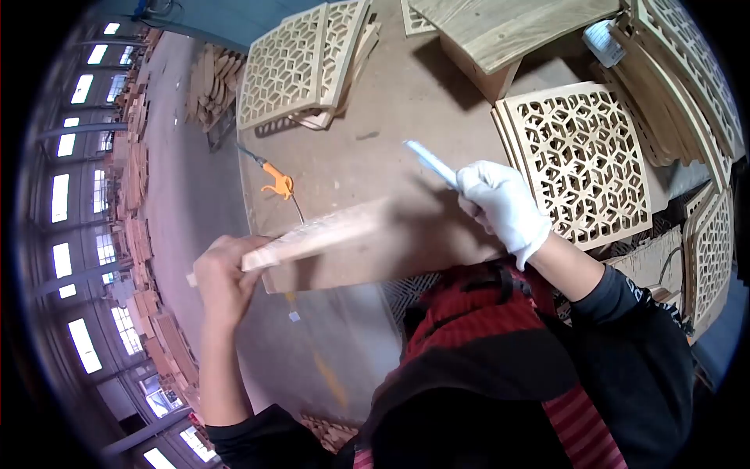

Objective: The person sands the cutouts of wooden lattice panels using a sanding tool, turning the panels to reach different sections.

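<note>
My left hand [223, 275], bare, is closed round the end of a pale wooden panel [316, 234]. The panel is seen nearly edge-on and tilted above the table, its right part blurred. In a white glove, my right hand [500, 205] grips a slim, pale blue-white stick [430, 162] that points up and left; its exact kind cannot be made out. The stick is apart from the panel. Just beyond the panel lies an orange air blow gun [279, 182], its thin nozzle running toward the panel's edge.
Lattice-cut wooden panels [582, 160] are stacked on the table [375, 168] at right, with more lattice panels [293, 66] at the back left. A wooden stool-like piece [508, 31] stands at the back. Curved wooden parts [648, 102] and further panels crowd the far right.
</note>
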`<control>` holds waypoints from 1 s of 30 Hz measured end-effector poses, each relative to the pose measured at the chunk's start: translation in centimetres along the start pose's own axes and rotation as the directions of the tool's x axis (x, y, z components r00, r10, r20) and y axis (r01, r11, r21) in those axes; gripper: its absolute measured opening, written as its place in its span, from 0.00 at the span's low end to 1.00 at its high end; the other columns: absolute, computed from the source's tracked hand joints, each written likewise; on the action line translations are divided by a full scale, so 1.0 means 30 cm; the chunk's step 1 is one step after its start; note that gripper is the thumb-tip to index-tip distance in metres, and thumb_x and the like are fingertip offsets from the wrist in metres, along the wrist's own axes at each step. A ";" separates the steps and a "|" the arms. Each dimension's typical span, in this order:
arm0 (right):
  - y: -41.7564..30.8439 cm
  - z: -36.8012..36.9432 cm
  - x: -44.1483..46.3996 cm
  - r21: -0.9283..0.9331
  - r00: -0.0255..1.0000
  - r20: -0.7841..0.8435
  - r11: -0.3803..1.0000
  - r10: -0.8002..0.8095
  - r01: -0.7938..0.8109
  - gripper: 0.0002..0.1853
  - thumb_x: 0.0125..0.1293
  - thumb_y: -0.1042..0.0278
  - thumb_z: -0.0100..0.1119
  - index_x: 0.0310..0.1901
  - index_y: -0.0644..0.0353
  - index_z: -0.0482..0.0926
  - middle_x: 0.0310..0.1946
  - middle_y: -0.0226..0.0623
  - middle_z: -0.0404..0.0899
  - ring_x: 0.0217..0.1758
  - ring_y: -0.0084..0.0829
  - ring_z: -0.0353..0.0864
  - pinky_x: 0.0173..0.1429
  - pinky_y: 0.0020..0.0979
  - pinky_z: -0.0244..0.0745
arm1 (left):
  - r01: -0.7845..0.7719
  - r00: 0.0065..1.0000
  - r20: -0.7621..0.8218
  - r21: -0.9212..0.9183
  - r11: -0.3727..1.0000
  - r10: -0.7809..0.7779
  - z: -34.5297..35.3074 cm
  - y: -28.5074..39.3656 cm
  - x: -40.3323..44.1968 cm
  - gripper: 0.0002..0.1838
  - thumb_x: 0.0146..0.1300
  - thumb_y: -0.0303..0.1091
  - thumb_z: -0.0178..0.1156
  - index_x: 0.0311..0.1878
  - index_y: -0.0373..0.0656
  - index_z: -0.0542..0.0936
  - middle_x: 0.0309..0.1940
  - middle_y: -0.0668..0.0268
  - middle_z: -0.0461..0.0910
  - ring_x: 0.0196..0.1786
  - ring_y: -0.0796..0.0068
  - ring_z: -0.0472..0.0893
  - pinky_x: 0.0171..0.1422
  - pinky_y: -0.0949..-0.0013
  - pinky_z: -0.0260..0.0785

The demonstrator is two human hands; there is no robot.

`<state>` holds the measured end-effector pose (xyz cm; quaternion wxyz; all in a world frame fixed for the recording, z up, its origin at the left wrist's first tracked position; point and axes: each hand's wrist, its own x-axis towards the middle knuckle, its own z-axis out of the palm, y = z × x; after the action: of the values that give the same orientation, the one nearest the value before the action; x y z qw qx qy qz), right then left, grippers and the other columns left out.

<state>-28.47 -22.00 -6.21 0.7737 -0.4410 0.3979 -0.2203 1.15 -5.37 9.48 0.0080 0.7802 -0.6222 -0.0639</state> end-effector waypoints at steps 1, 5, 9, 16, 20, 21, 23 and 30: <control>-0.009 -0.020 -0.006 0.055 0.999 -0.019 0.998 0.032 -0.031 0.09 0.69 0.68 0.49 0.36 0.62 0.77 0.19 0.25 0.70 0.15 0.13 0.60 0.17 0.18 0.53 | 0.175 0.984 0.006 -0.107 0.979 -0.176 -0.004 -0.036 -0.010 0.09 0.54 0.27 0.67 0.40 0.41 0.84 0.29 0.63 0.84 0.32 0.69 0.82 0.36 0.68 0.74; 0.044 -0.070 -0.002 0.265 0.989 -0.046 0.956 0.140 -0.123 0.18 0.73 0.53 0.50 0.39 0.63 0.77 0.19 0.26 0.70 0.11 0.14 0.57 0.14 0.19 0.51 | 0.524 0.786 0.237 -0.746 0.411 -0.571 0.012 -0.129 -0.042 0.10 0.60 0.36 0.68 0.37 0.40 0.82 0.31 0.67 0.84 0.29 0.85 0.76 0.34 0.78 0.68; 0.098 -0.053 -0.029 0.226 0.999 -0.019 0.974 0.025 -0.020 0.15 0.73 0.57 0.50 0.41 0.62 0.77 0.19 0.26 0.71 0.11 0.15 0.57 0.15 0.19 0.53 | 0.498 0.757 0.351 -0.856 0.139 -0.551 0.072 -0.091 -0.083 0.12 0.62 0.41 0.67 0.35 0.41 0.81 0.24 0.72 0.78 0.24 0.85 0.70 0.28 0.78 0.62; 0.049 -0.022 -0.099 0.433 0.978 0.206 0.900 -0.037 -0.057 0.16 0.72 0.53 0.53 0.44 0.60 0.75 0.17 0.26 0.66 0.16 0.18 0.60 0.21 0.20 0.54 | 0.449 0.800 0.415 -0.893 -0.027 -0.433 0.117 -0.032 -0.123 0.21 0.65 0.53 0.60 0.37 0.41 0.80 0.20 0.76 0.70 0.20 0.88 0.65 0.21 0.84 0.55; -0.045 -0.011 -0.129 0.349 0.977 0.172 0.935 -0.122 0.055 0.16 0.73 0.54 0.51 0.43 0.61 0.75 0.19 0.25 0.67 0.16 0.17 0.60 0.20 0.20 0.54 | 0.460 0.765 0.526 -0.850 -0.256 -0.372 0.176 -0.055 -0.147 0.21 0.67 0.55 0.55 0.42 0.43 0.77 0.30 0.74 0.74 0.24 0.90 0.67 0.18 0.85 0.58; -0.075 0.001 -0.137 0.332 0.983 0.145 0.941 -0.117 0.063 0.16 0.73 0.54 0.51 0.42 0.61 0.75 0.19 0.25 0.67 0.16 0.16 0.60 0.19 0.20 0.53 | 0.427 0.770 0.523 -0.848 -0.315 -0.364 0.196 -0.057 -0.149 0.21 0.68 0.54 0.54 0.43 0.43 0.76 0.31 0.74 0.75 0.25 0.90 0.68 0.17 0.86 0.58; -0.087 0.006 -0.124 0.201 0.997 0.064 0.979 -0.045 0.031 0.16 0.73 0.53 0.51 0.43 0.60 0.76 0.18 0.23 0.63 0.15 0.16 0.59 0.18 0.21 0.51 | 0.386 0.769 0.517 -0.844 -0.373 -0.374 0.220 -0.038 -0.154 0.21 0.69 0.52 0.54 0.47 0.43 0.76 0.35 0.73 0.76 0.26 0.90 0.69 0.17 0.87 0.59; -0.071 -0.042 -0.168 0.281 0.966 0.252 0.959 -0.049 -0.024 0.15 0.70 0.54 0.55 0.43 0.60 0.77 0.26 0.25 0.72 0.20 0.15 0.65 0.20 0.18 0.59 | 0.339 0.790 0.548 -0.765 -0.547 -0.276 0.299 -0.014 -0.196 0.20 0.72 0.52 0.49 0.47 0.44 0.75 0.37 0.73 0.75 0.28 0.92 0.68 0.19 0.89 0.60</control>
<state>-32.42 -20.24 -2.63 0.8722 -0.3536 0.2561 -0.2207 -0.72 1.05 1.07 0.6092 0.5646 0.0090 -0.5568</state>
